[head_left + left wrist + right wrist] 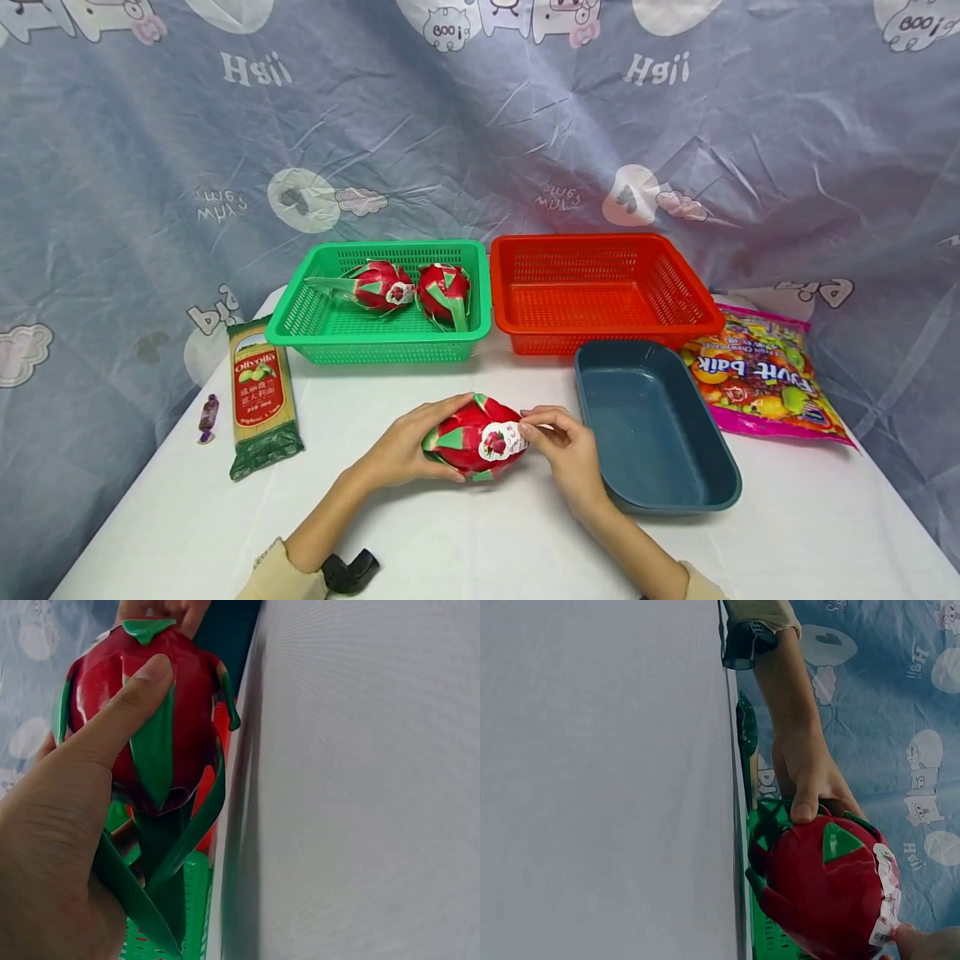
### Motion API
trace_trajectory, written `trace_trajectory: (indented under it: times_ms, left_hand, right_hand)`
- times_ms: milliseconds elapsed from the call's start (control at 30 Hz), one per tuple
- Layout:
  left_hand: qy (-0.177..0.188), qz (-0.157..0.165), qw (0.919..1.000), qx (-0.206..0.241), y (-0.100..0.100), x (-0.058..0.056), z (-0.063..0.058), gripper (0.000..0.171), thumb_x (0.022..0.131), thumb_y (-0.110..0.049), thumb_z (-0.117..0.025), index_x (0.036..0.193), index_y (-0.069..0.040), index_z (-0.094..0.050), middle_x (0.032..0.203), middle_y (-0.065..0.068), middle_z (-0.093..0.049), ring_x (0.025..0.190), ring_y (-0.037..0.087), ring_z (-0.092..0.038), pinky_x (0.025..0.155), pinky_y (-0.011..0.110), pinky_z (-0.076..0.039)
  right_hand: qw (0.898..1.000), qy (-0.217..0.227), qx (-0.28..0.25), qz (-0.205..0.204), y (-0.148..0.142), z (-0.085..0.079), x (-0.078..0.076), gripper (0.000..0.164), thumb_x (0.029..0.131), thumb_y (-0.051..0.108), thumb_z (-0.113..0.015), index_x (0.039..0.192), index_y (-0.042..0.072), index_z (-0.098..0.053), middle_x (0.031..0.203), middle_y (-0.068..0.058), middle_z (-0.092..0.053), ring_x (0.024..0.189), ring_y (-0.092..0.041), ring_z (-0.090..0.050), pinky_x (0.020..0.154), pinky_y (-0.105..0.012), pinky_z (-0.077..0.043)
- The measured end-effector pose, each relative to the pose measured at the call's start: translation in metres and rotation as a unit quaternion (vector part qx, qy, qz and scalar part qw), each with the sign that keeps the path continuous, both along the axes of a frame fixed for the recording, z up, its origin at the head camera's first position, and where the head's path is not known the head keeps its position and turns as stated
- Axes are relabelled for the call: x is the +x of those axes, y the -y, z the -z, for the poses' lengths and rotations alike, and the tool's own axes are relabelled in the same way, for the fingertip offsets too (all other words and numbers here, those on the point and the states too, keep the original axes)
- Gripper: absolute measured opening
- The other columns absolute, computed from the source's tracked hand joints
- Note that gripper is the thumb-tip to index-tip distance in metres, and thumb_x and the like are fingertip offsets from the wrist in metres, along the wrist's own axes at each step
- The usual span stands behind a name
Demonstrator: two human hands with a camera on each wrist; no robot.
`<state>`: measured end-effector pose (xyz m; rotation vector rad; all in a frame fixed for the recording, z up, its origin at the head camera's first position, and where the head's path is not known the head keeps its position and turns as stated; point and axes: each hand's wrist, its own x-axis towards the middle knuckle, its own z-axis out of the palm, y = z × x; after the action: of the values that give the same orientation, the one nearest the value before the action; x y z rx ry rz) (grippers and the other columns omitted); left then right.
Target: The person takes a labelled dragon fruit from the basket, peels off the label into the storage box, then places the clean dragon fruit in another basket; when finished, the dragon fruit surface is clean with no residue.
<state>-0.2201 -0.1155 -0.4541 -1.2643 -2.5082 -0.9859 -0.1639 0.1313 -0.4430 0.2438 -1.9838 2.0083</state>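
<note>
A red dragon fruit (462,439) with green leaf-like scales is held just above the table in front of me. My left hand (405,446) grips it from the left, its thumb lying along the skin in the left wrist view. On the fruit's right side is a white printed sticker (498,442). The thumb and forefinger of my right hand (567,454) pinch at the sticker's outer edge, which partly lifts from the skin in the right wrist view. Long green leaves (161,862) trail from the fruit's stem end beside the left palm.
Behind stands a green basket (375,352) with two dragon fruits (384,283), beside an empty red basket (585,340). A dark blue tray (652,450) sits by my right hand. A candy bag (757,375) lies right; a spaghetti pack (262,400) and wrapped candy (208,417) lie left.
</note>
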Motion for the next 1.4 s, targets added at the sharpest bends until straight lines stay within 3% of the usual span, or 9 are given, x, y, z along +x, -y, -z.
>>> trace_trajectory:
  times_ms: [233,467,600,900,1200,1400]
  left_hand:
    - [0.007,-0.003,0.9998,0.019,0.001,0.000,0.000,0.098,0.064,-0.056,-0.076,0.145,-0.028,-0.029,0.139,-0.009,-0.042,0.120,0.012,-0.044,0.093,0.038,-0.043]
    - [0.021,-0.008,0.9996,0.019,0.002,0.000,0.001,0.100,0.062,-0.051,-0.080,0.145,-0.031,-0.028,0.139,-0.011,-0.041,0.120,0.011,-0.044,0.093,0.038,-0.043]
    - [0.024,-0.008,0.9996,0.016,0.002,-0.001,0.004,0.100,0.063,-0.053,-0.078,0.146,-0.030,-0.027,0.140,-0.010,-0.040,0.122,0.013,-0.044,0.094,0.038,-0.043]
    - [0.029,-0.030,0.9991,-0.005,0.001,-0.002,0.003,0.099,0.064,-0.057,-0.076,0.145,-0.035,-0.025,0.139,-0.015,-0.040,0.119,0.009,-0.044,0.092,0.038,-0.044]
    - [0.027,-0.038,0.9988,-0.015,0.002,-0.001,0.002,0.099,0.063,-0.056,-0.077,0.145,-0.038,-0.025,0.140,-0.018,-0.037,0.120,0.007,-0.041,0.093,0.037,-0.042]
    - [0.013,-0.036,0.9991,-0.017,0.001,-0.001,0.002,0.099,0.062,-0.057,-0.077,0.144,-0.037,-0.026,0.139,-0.017,-0.038,0.120,0.008,-0.042,0.092,0.038,-0.043]
  right_hand:
    - [0.993,-0.112,0.029,-0.009,0.004,-0.015,0.011,0.013,0.078,-0.016,-0.063,0.089,-0.009,-0.064,0.094,-0.027,-0.062,0.095,-0.031,-0.059,0.088,-0.025,-0.046]
    - [0.990,-0.135,0.020,-0.045,0.000,0.000,0.002,0.014,0.081,-0.013,-0.062,0.093,-0.006,-0.064,0.099,-0.022,-0.065,0.104,-0.033,-0.058,0.090,-0.028,-0.045]
    - [0.990,-0.130,0.011,-0.057,0.000,0.001,0.002,0.014,0.081,-0.013,-0.061,0.094,-0.007,-0.063,0.098,-0.023,-0.066,0.100,-0.033,-0.060,0.085,-0.028,-0.047]
    - [0.997,-0.073,0.037,0.007,0.008,-0.029,0.020,0.009,0.079,-0.011,-0.065,0.087,-0.010,-0.065,0.084,-0.022,-0.067,0.079,-0.019,-0.067,0.072,-0.024,-0.052]
    - [0.999,0.052,-0.004,0.016,0.005,-0.020,0.016,0.013,0.079,0.001,-0.070,0.089,-0.005,-0.067,0.084,-0.014,-0.068,0.073,-0.015,-0.065,0.068,-0.025,-0.053]
    - [0.996,0.086,0.008,0.010,0.006,-0.030,0.023,0.017,0.079,0.007,-0.072,0.090,-0.005,-0.067,0.083,-0.015,-0.069,0.072,-0.014,-0.064,0.068,-0.026,-0.053]
